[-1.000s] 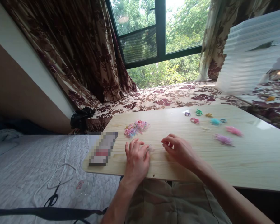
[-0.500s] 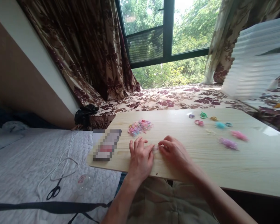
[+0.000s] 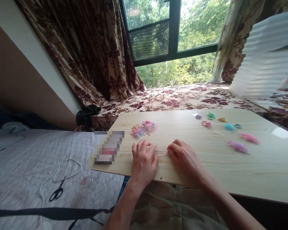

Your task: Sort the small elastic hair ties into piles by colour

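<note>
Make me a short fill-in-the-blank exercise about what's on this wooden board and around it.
1. Both hands, the left hand and the right hand, rest on the light ____ board.
2. The mixed pile of small pastel elastic bands lies on the board just beyond the ____ hand.
3. The black-handled scissors lie on the white quilted ____ to the left of the board.

Missing words: wooden; left; bedcover
</note>
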The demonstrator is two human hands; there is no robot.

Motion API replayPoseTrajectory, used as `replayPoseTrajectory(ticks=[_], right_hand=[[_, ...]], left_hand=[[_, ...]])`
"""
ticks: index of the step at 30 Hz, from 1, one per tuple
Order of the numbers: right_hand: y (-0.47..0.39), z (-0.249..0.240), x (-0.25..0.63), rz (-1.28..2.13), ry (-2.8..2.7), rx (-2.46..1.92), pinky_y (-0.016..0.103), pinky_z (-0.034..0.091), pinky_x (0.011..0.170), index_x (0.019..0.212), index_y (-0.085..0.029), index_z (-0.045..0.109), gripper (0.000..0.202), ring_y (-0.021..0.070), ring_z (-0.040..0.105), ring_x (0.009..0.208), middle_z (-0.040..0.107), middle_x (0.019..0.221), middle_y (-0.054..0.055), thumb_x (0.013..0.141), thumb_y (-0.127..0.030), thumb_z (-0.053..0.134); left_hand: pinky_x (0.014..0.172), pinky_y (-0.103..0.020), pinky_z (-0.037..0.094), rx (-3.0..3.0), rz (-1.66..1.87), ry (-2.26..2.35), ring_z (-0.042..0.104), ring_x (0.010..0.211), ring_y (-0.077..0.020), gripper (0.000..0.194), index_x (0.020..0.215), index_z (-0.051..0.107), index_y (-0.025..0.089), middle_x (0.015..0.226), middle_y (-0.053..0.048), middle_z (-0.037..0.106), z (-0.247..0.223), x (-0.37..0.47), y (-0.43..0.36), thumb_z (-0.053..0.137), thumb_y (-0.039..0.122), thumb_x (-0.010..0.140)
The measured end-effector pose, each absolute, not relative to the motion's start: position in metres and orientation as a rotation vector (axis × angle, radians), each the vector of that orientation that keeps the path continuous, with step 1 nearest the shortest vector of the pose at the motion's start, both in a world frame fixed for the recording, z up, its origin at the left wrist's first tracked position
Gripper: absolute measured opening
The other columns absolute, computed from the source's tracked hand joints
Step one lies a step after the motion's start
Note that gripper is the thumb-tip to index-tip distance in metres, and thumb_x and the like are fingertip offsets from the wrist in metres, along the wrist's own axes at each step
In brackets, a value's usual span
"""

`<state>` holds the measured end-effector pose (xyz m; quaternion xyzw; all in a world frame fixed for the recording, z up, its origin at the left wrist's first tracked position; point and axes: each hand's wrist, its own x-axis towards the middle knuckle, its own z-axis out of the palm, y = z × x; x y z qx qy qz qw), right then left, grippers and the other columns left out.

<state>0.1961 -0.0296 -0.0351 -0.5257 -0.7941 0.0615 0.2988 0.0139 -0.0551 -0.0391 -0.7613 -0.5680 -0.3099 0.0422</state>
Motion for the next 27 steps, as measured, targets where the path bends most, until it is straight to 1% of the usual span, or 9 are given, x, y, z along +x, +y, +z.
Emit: replayPoseTrajectory(ticks=[3,7,9,12,14,18,20,23,27], right_hand=[[-0.032,-0.037,0.201,0.168,-2.07,-1.407,0.031,0.044,0.075,0.08,-0.021,0.065,0.026,0.0179,0.059,0.08,0.065,0.087,0.006,0.094,-0.027,0.044],[-0.036,-0.041,0.206,0.17,-2.024,-1.398,0.031,0.047,0.076,0.093,-0.022,0.067,0.022,0.0181,0.062,0.083,0.067,0.093,0.005,0.092,-0.024,0.045],[-0.04,-0.041,0.209,0.157,-2.008,-1.388,0.031,0.048,0.075,0.099,-0.022,0.066,0.023,0.018,0.063,0.084,0.067,0.095,0.005,0.093,-0.023,0.044],[-0.047,-0.04,0.216,0.081,-2.034,-1.328,0.03,0.049,0.073,0.101,-0.022,0.067,0.024,0.0181,0.063,0.084,0.067,0.094,0.005,0.096,-0.024,0.044],[-0.05,-0.038,0.22,0.008,-2.089,-1.269,0.03,0.049,0.072,0.102,-0.022,0.068,0.024,0.0179,0.063,0.082,0.066,0.093,0.005,0.097,-0.024,0.044],[-0.052,-0.034,0.221,-0.088,-2.159,-1.178,0.03,0.047,0.066,0.111,-0.022,0.066,0.028,0.0174,0.059,0.076,0.063,0.088,0.005,0.098,-0.021,0.042],[-0.053,-0.034,0.221,-0.077,-2.157,-1.162,0.03,0.045,0.066,0.109,-0.022,0.066,0.026,0.0173,0.058,0.075,0.062,0.086,0.004,0.099,-0.021,0.042],[-0.053,-0.036,0.221,-0.013,-2.118,-1.134,0.03,0.044,0.07,0.106,-0.019,0.064,0.022,0.0171,0.058,0.077,0.062,0.088,0.004,0.099,-0.021,0.043],[-0.052,-0.041,0.225,0.097,-2.121,-1.065,0.03,0.041,0.073,0.112,-0.02,0.062,0.021,0.0164,0.058,0.081,0.064,0.091,0.004,0.097,-0.018,0.048]], left_hand=[[0.117,-0.057,0.026,-2.334,-0.946,-1.738,0.046,0.128,-0.0288,0.03,0.118,0.065,0.022,0.12,-0.01,0.064,-0.039,0.014,-0.056,0.052,0.019,0.091],[0.116,-0.058,0.027,-2.338,-0.963,-1.715,0.047,0.127,-0.0287,0.031,0.118,0.065,0.023,0.119,-0.009,0.064,-0.04,0.014,-0.056,0.052,0.018,0.091],[0.116,-0.059,0.027,-2.326,-0.999,-1.711,0.047,0.127,-0.0289,0.03,0.117,0.066,0.023,0.117,-0.009,0.064,-0.041,0.013,-0.056,0.053,0.016,0.09],[0.114,-0.06,0.028,-2.315,-1.06,-1.696,0.048,0.127,-0.0291,0.028,0.113,0.066,0.022,0.115,-0.009,0.063,-0.041,0.013,-0.056,0.053,0.014,0.09],[0.115,-0.061,0.026,-2.351,-1.051,-1.668,0.046,0.128,-0.0289,0.029,0.115,0.066,0.024,0.117,-0.009,0.062,-0.04,0.013,-0.058,0.054,0.015,0.09],[0.118,-0.062,0.02,-2.446,-0.953,-1.634,0.041,0.135,-0.0288,0.031,0.118,0.065,0.028,0.125,-0.008,0.059,-0.034,0.014,-0.06,0.055,0.018,0.091],[0.118,-0.06,0.02,-2.431,-0.939,-1.66,0.041,0.135,-0.0283,0.029,0.117,0.065,0.027,0.125,-0.008,0.059,-0.032,0.014,-0.061,0.055,0.018,0.091],[0.119,-0.058,0.021,-2.369,-0.944,-1.709,0.042,0.134,-0.0278,0.028,0.116,0.065,0.023,0.121,-0.009,0.061,-0.03,0.017,-0.061,0.056,0.017,0.09],[0.119,-0.058,0.022,-2.352,-0.9,-1.74,0.044,0.133,-0.0279,0.029,0.116,0.064,0.022,0.122,-0.009,0.062,-0.028,0.02,-0.061,0.055,0.017,0.09]])
